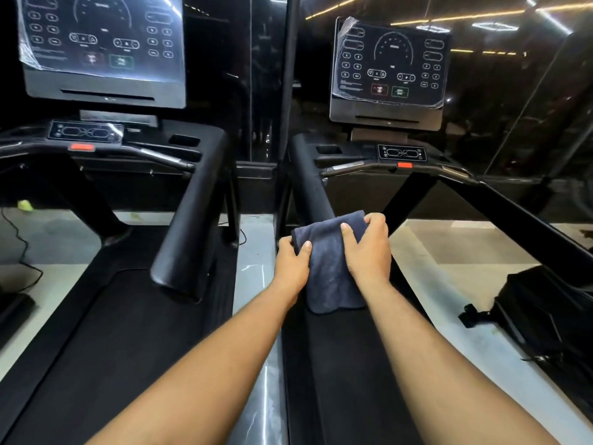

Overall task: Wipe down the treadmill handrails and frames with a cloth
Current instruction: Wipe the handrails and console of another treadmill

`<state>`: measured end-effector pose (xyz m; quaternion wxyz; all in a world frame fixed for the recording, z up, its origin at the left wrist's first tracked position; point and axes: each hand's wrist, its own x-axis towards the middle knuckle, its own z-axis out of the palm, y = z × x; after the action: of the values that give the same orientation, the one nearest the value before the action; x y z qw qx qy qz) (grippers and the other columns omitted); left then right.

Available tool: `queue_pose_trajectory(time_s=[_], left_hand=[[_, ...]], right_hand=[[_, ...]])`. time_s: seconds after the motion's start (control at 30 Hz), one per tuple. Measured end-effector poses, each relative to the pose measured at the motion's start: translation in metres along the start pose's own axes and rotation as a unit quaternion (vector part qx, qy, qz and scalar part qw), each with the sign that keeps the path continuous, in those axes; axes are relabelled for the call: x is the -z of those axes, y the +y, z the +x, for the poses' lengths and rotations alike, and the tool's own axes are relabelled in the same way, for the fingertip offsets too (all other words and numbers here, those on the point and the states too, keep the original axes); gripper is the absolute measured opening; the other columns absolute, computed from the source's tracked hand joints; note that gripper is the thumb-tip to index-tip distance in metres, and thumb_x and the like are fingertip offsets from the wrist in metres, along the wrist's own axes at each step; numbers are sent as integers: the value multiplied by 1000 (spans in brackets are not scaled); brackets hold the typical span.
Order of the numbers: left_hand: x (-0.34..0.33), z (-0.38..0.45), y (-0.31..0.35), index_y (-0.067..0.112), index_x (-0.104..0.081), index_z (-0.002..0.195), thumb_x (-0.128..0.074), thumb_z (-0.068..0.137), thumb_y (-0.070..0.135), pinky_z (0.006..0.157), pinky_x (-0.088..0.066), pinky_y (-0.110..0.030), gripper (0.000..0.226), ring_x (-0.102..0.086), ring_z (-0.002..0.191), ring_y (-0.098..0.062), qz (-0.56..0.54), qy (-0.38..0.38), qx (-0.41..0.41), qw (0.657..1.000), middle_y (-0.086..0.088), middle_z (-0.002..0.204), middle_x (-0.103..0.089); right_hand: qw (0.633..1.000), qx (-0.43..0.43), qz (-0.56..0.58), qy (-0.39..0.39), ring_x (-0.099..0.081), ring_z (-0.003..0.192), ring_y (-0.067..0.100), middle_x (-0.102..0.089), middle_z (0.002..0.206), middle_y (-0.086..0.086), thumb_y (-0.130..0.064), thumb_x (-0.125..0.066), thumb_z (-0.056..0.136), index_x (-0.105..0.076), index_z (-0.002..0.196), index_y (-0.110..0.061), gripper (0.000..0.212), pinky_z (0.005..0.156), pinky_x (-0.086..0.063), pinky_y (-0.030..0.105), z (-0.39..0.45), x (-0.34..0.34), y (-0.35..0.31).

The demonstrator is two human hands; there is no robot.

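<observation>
A dark blue cloth (330, 264) lies draped over the near end of a black padded handrail (309, 178), the left rail of the right-hand treadmill, and hangs down past the rail's end. The left hand (293, 264) grips the cloth's left edge, thumb on top of the fabric and fingers curled round the far side of the rail. The right hand (369, 248) clasps the cloth from the other side, thumb across the top and fingers wrapped over its upper right corner. Both forearms reach forward from the bottom of the view.

Beyond the handrail, the treadmill's console (390, 70) stands upright with plastic film peeling at its corners, and a small control panel (402, 153) with a red safety key (404, 165) sits below it. Left of the handrail, across a narrow strip of grey floor (256, 277), stands a second treadmill whose own right rail (189, 216) runs parallel. Right of the handrail, a black bag (545, 309) lies on the floor.
</observation>
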<state>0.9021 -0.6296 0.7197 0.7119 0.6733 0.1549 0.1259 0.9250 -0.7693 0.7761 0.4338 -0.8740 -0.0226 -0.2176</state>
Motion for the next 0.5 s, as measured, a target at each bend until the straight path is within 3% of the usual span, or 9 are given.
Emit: queue_pose_trajectory(time_s=[0.07,0.13,0.23,0.3,0.4,0.5], left_hand=[[-12,13,-4,18,-47,129,-54,105,29,94,-56,-35,27,-64,108,-14,-17,6,15,1000,2,116,-63],[-18,25,-12,16,-46,126,-55,105,27,92,-54,-35,26,-62,106,-15,-5,5,36,999,1,115,-62],[-13,53,-42,14,-47,118,-58,104,28,83,-51,-31,24,-61,106,-19,86,-53,35,994,-5,117,-62],[-1,70,-63,13,-51,118,-58,103,32,91,-53,-39,26,-62,111,-24,171,-104,19,980,-10,124,-63],[20,103,-84,12,-47,145,-53,105,38,114,-41,-44,48,-50,137,-32,289,-153,-21,945,-14,150,-51],[30,127,-93,13,-29,160,-47,108,36,124,-28,-44,60,-25,156,-25,388,-189,-116,895,-7,169,-25]], right_hand=[[997,22,-71,23,-53,126,32,-49,139,6,-37,-67,95,-46,133,-16,49,97,-47,49,9,-9,2],[987,62,-145,23,-36,144,33,-36,157,8,-40,-67,93,-37,149,-20,67,110,-39,60,8,-20,5],[937,106,-303,-137,1,158,31,-4,172,3,-53,-48,101,-13,162,-34,73,115,-14,75,-2,-53,19],[874,106,-415,-230,14,157,31,8,173,0,-63,-28,103,-5,163,-38,70,112,-6,81,-8,-69,33],[823,99,-492,-264,19,156,37,19,171,3,-68,-31,100,7,163,-33,81,110,-13,81,-7,-77,37],[784,102,-537,-295,18,155,41,25,169,6,-62,-39,100,12,162,-30,86,111,-24,74,-2,-79,34]])
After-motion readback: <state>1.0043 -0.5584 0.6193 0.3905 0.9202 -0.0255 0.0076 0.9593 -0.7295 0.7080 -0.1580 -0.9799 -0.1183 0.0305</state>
